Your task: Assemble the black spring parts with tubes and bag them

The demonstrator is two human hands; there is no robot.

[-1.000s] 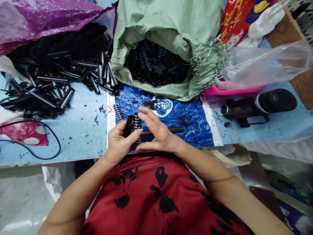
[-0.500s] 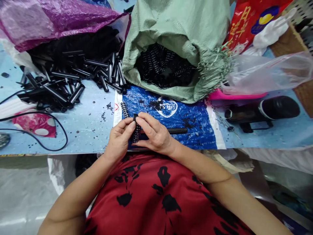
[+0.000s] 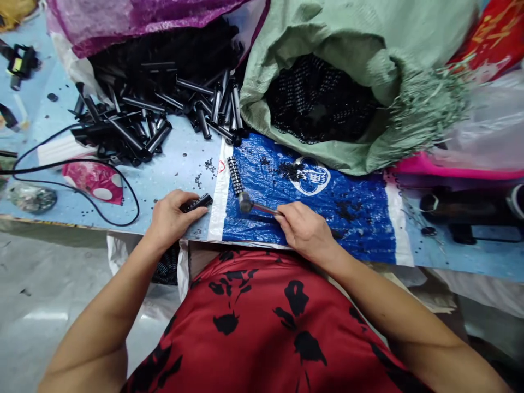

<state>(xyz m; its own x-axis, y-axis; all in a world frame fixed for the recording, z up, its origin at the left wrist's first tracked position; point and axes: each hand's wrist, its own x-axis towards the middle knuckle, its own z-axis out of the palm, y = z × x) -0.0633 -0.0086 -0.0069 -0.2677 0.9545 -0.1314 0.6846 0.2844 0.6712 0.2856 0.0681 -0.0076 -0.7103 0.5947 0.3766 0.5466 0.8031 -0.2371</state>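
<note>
My left hand (image 3: 170,218) is closed around a short black tube with rows of small openings (image 3: 200,203), held low over the table near its front edge. Its far end points right, beyond my fingertips. My right hand (image 3: 305,228) grips the thin handle of a small hammer (image 3: 246,202); the dark head points left over the blue sheet. Just behind the hammer head lies another black tube (image 3: 234,173) dotted with pale rows. My hands are apart, with the hammer head between them.
A blue woven plastic sheet (image 3: 262,229) covers part of the light-blue table, with small black bits scattered on it. Behind it, a green woven sack (image 3: 311,153) holds dotted black pieces. Black tubes (image 3: 135,136) spill from a purple bag (image 3: 143,33). A black cable (image 3: 98,221) loops at left.
My hands have separated. The left moved left with the black tube; the right let go of it and took up the hammer. The camera view has shifted left.
</note>
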